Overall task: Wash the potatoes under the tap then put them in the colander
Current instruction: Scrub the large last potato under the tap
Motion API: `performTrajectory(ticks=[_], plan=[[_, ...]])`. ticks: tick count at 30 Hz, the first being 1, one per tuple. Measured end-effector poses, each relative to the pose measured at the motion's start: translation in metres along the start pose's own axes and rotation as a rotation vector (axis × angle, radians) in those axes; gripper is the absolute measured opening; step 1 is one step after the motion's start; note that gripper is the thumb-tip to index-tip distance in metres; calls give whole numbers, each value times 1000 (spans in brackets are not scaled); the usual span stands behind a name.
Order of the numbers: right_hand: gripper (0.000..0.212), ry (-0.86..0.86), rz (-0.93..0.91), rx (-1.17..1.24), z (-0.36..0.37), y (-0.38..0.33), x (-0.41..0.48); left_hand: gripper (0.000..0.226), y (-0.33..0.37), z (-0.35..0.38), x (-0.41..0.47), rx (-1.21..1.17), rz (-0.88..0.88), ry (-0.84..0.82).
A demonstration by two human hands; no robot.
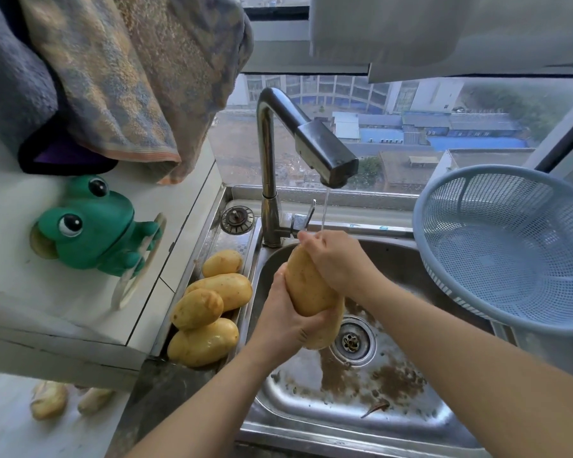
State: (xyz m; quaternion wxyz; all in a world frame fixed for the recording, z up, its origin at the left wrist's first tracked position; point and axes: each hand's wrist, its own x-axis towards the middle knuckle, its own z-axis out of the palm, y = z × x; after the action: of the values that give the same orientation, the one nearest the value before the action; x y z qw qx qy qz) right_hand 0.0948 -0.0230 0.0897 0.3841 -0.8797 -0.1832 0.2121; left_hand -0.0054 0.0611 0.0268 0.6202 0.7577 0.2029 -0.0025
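A long yellow potato [306,287] stands nearly upright over the steel sink [344,424]. My left hand [286,320] grips its lower end from below. My right hand [336,259] wraps its upper end, where a thin stream of water falls from the tap [325,157]. Several more potatoes [212,309] lie piled on the sink's left ledge. A pale blue mesh colander [506,246] sits empty at the right of the sink, tilted toward me.
Brown dirt lies on the sink floor around the drain [352,342]. A green frog holder [93,226] sticks to the tiled wall at left under hanging towels [119,77]. Garlic bulbs [48,399] lie on the counter at lower left. A window is behind the tap.
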Motion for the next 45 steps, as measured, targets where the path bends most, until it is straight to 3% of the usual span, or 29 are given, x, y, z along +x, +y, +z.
performTrajectory(ticks=[3, 5, 6, 9, 11, 13, 16, 20, 23, 26, 31, 36, 38, 42, 45], plan=[[38, -189, 374, 476, -12, 4, 12, 101, -2, 1, 1, 148, 51, 17], [38, -202, 434, 671, -11, 10, 11, 103, -2, 0, 3, 187, 68, 23], [37, -124, 378, 642, -6, 12, 9, 104, -2, 0, 5, 197, 71, 24], [30, 216, 18, 237, 9, 14, -5, 103, 5, 1, 8, 223, 78, 32], [27, 287, -138, 86, 8, 15, -8, 105, 10, 3, 10, 254, 98, 43], [23, 233, -141, 29, -1, 14, -4, 108, 13, 5, 11, 303, 123, 67], [26, 88, 3, 24, -13, 8, 12, 111, 14, 8, 10, 391, 149, 99], [29, -87, 254, 423, -21, 13, 18, 112, 13, 4, 10, 492, 180, 93], [29, -228, 158, 645, -24, 20, 6, 108, 10, -3, 9, 437, 178, 72], [28, -329, 93, 648, -31, 23, 3, 106, 8, -3, 8, 386, 170, 62], [24, -220, 137, 404, -31, 17, 8, 105, 11, 1, 7, 410, 205, 45], [47, -515, 168, 843, -50, 33, 16, 109, 14, -8, 9, 389, 200, 8], [46, -505, 178, 800, -50, 31, 16, 109, 15, -7, 9, 395, 213, 3], [21, -280, 133, 464, -37, 17, 12, 112, 15, -3, 8, 400, 222, -2], [27, -399, 173, 657, -46, 23, 12, 111, 14, -5, 8, 390, 218, -9]])
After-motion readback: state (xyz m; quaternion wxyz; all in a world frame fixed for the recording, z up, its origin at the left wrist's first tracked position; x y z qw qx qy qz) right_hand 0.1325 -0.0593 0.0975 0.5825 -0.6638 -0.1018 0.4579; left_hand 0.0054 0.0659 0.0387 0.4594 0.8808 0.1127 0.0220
